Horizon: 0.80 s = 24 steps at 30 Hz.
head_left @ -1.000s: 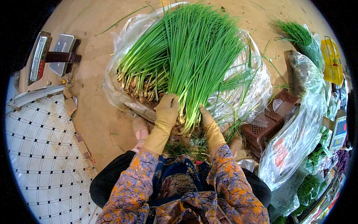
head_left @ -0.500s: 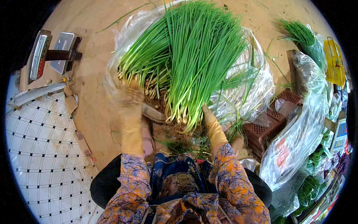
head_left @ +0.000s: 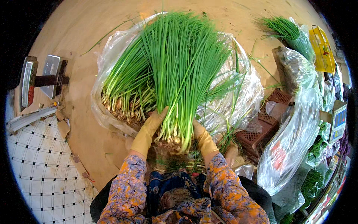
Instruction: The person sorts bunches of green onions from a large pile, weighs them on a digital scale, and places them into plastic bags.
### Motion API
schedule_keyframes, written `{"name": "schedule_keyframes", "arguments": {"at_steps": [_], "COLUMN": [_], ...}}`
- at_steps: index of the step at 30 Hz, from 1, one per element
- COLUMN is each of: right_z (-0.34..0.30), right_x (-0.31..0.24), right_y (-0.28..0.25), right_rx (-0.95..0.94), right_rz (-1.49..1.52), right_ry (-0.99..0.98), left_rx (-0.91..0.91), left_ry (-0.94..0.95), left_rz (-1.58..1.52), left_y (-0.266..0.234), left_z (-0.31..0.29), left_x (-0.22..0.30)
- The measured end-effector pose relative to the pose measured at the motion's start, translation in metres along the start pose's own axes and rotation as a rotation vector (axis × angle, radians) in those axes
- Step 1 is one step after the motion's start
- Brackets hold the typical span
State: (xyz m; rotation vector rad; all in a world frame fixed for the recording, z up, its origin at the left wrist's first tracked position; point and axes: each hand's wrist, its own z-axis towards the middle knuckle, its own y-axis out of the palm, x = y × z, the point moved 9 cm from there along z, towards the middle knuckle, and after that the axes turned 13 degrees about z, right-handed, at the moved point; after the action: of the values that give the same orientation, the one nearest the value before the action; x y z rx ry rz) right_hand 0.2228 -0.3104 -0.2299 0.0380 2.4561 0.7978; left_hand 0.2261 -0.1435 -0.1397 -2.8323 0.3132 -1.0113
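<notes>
A thick bunch of spring onions (head_left: 182, 78), pale bulbs and roots toward me, is held between my two yellow-gloved hands. My left hand (head_left: 152, 125) closes on the bunch's left side, just above the bulbs. My right hand (head_left: 200, 133) grips the right side, its fingers mostly hidden by the stalks. To the left, a larger heap of spring onions (head_left: 125, 84) lies on a spread clear plastic sheet (head_left: 100, 100), soil clinging to its roots. Crumpled clear plastic (head_left: 242, 97) lies right of the bunch.
A scale (head_left: 52, 76) stands at far left, near white tiles (head_left: 44, 160). On the right are a brown perforated crate (head_left: 257, 134), a clear plastic bag (head_left: 287, 149), bagged greens (head_left: 285, 30), a yellow basket (head_left: 321, 50) and another scale (head_left: 338, 121). Loose trimmings (head_left: 171, 163) lie before my lap.
My left hand has moved right, from the heap's roots to the bunch's left side. The bunch now sits closer to me between both hands. The whole view has shifted somewhat.
</notes>
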Motion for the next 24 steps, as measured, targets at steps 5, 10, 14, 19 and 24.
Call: {"name": "schedule_keyframes", "arguments": {"at_steps": [5,10,14,19,24], "right_z": [-0.013,-0.073,-0.130,-0.139,-0.103], "right_x": [0.002,0.002,0.020,0.036,0.054], "right_y": [0.002,-0.017,-0.023,-0.025,-0.018], "right_rx": [-0.102,0.055,0.146,0.181,0.195], "right_rz": [0.066,0.008,-0.015,-0.054,-0.023], "right_ry": [0.115,0.139,0.212,0.241,0.203], "left_rx": [-0.105,-0.155,0.001,0.039,0.424], "left_ry": [0.102,-0.006,0.402,0.125,0.185], "left_rz": [-0.037,0.343,0.712,0.358,0.495], "left_y": [0.007,0.028,0.065,0.091,0.024], "left_z": [-0.010,-0.040,-0.052,-0.034,-0.049], "left_x": [0.004,0.061,0.067,0.004,0.038]}}
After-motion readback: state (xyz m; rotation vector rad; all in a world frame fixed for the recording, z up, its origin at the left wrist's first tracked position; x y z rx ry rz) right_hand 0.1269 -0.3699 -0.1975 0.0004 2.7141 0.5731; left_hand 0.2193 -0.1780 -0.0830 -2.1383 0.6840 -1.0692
